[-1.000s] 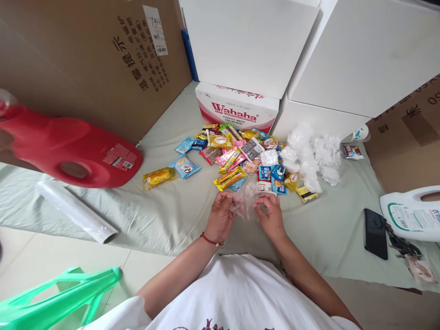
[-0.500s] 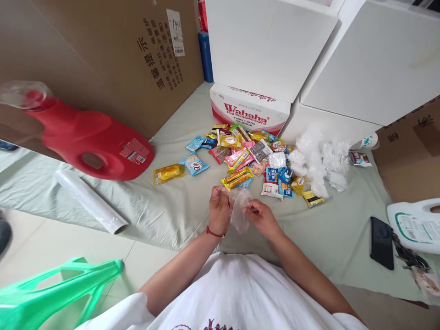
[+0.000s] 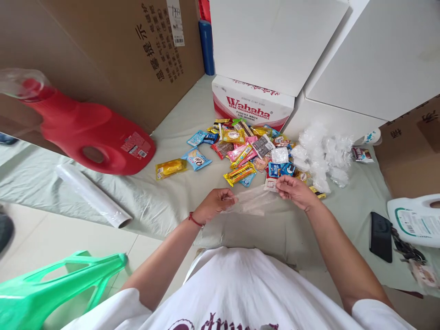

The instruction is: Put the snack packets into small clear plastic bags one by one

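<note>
A clear plastic bag (image 3: 252,200) is stretched sideways between my two hands, above the cloth-covered surface. My left hand (image 3: 216,205), with a red cord at the wrist, pinches its left end. At the other end, my right hand (image 3: 294,190) pinches the plastic with fingers closed. Just beyond the bag lies a heap of wrapped snacks (image 3: 245,151) in many colours. A yellow snack pack (image 3: 239,174) is at the heap's near edge. Off to the left are a light-blue snack pack (image 3: 196,159) and a yellow packet (image 3: 171,169).
Crumpled clear plastic bags (image 3: 314,153) are piled right of the snacks. A Wahaha carton (image 3: 252,105) stands behind. To the left are a red detergent jug (image 3: 99,137) and a plastic-wrap roll (image 3: 92,195); to the right, a phone (image 3: 381,237) and a white jug (image 3: 417,222).
My hands have moved apart, the right one to the right and up, the left one to the left. Between them the bunched plastic bag is now pulled out wide.
</note>
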`<state>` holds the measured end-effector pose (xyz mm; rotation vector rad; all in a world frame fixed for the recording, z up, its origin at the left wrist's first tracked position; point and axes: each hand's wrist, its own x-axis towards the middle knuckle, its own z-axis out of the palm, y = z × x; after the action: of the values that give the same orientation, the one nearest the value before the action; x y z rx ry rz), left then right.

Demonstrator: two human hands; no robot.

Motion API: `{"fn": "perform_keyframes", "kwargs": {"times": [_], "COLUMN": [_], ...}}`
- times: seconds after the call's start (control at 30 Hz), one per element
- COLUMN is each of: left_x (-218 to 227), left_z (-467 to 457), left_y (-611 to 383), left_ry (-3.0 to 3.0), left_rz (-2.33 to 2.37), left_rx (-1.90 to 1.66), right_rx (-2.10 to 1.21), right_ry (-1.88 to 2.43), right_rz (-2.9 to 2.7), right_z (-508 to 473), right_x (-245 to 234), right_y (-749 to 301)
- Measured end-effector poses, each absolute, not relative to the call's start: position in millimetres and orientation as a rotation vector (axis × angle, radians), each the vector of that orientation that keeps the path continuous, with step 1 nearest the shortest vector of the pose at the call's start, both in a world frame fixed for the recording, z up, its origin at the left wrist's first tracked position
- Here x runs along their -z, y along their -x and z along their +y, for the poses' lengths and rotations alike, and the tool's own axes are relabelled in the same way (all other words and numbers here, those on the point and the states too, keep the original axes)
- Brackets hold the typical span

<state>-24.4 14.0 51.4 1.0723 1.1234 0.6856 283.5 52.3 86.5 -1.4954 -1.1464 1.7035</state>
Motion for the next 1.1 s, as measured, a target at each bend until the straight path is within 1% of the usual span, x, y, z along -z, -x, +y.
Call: {"fn": "perform_keyframes", "kwargs": {"times": [0.07,0.13,0.27,0.43,0.57,0.73,0.9,1.0,1.1], "left_x": [-43.8,-38.7,-37.6,-42.8,-46.9,-48.9,-51.7,-55.9,-53.8], "left_z": [9.5,4.4,-8.6,-28.0,-32.5,-27.6,-23.7,-20.0,-16.8], "left_y": [17.6,9.9,-7.5,-26.0,-18.2,7.7,15.9,22.8,31.5], "left_ry": [-0.963,-0.903,-0.982,-1.246,-1.181,-1.048,-0.983,-0.856,-0.696], "left_rz": [1.294,1.392,1.452,1.475,1.448,1.49,1.367,1.307,1.287], "left_rx": [-0.878,-1.043,-1.16,-1.182,-1.213,-1.22,-1.202,-1.156,-1.027], "right_rx": [-1.389,-1.236,-1.297,-1.125,-1.194,-1.502,-1.448,-1.511,-1.591], "right_ry": [1.585,1.656,1.639,1.499,1.421,1.45,1.448,1.414,1.528], "right_rz": [-1.046,-0.955,-1.037,-1.374,-1.195,-1.08,-0.921,-0.7,-0.659], "right_z": [44.6,27.9,-5.9,-0.5,8.7,-0.1,0.8,5.5,7.5], "right_x": [-70.1,-57.0,-45.7,-48.1,-53.1,-56.0,-61.9,-68.3,-65.6], "right_y": [-279.7,-272.3,-246.7,-217.5,-225.0,-249.5,-257.3,-271.9,-291.0]}}
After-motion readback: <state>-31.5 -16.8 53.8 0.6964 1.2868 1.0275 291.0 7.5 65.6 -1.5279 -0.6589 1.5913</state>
